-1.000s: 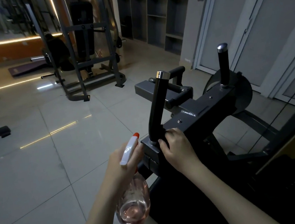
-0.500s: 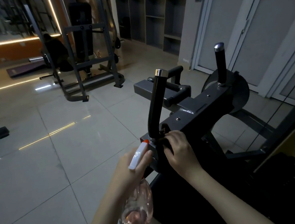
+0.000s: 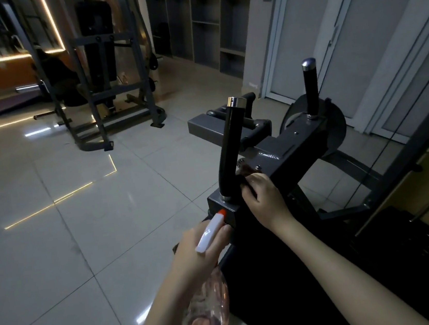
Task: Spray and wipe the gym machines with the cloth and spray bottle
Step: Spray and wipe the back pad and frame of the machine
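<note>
Gripping spray bottle [image 3: 208, 317], left hand [image 3: 197, 248]; right hand [image 3: 263, 196] clutches dark cloth [image 3: 246, 176].

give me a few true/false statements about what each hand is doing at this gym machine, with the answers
1. The left hand holds the spray bottle. True.
2. The spray bottle is full to the top. False: only a little pink liquid sits in its bottom.
3. The right hand presses a dark cloth at the base of the near handle. True.
4. The right hand grips the far handle. False: the far handle stands untouched, apart from both hands.
5. The bottle's nozzle tip is blue. False: the tip is orange-red on a white spray head.
</note>
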Tool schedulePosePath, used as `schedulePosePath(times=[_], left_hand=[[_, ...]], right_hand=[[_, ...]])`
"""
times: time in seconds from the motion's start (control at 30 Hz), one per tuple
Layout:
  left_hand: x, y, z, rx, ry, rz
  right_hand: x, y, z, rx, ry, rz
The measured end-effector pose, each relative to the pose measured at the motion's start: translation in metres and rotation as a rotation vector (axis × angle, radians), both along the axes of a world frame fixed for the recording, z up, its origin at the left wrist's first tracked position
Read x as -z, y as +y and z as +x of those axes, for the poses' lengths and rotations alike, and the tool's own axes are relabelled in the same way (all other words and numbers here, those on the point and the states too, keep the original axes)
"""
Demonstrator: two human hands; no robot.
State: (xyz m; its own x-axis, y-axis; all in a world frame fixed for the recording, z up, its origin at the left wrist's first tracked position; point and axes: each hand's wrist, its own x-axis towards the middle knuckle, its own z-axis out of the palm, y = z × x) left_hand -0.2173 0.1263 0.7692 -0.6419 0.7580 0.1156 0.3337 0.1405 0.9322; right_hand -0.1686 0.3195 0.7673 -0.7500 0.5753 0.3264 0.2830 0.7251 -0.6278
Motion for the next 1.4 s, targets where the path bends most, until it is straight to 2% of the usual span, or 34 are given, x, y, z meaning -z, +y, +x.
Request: schedulePosePath(times=[0.27, 0.47, 0.7, 0.9, 1.03, 1.13, 1.3, 1.4], left_hand=[[0.010, -0.002, -0.002, 0.072, -0.059, 0.002], [0.007, 0.006, 0.005, 0.114, -0.042, -0.007], [-0.003, 0.034, 0.028, 0.013, 0.027, 0.016], [-0.009, 0.072, 0.055, -0.128, -0.011, 0.057], [-0.010, 0.103, 0.066, -0.133, 0.029, 0.062], [-0.014, 0.125, 0.068, -0.136, 0.034, 0.048], [-0.029, 0.162, 0.064, -0.062, 0.059, 0.066], [-0.040, 0.183, 0.058, -0.074, 0.009, 0.115]], right_hand=[[0.002, -0.004, -0.009, 0.099, 0.019, 0.031], [0.001, 0.002, -0.008, 0.061, -0.022, 0.008], [-0.003, 0.040, -0.003, -0.074, -0.058, 0.128], [-0.013, 0.089, -0.006, -0.155, -0.099, 0.322], [-0.015, 0.135, 0.000, -0.050, -0.085, 0.202], [-0.011, 0.155, 0.002, -0.056, -0.064, 0.083], [-0.007, 0.164, -0.002, -0.111, -0.065, 0.022], [-0.007, 0.172, -0.001, -0.134, -0.052, 0.028]])
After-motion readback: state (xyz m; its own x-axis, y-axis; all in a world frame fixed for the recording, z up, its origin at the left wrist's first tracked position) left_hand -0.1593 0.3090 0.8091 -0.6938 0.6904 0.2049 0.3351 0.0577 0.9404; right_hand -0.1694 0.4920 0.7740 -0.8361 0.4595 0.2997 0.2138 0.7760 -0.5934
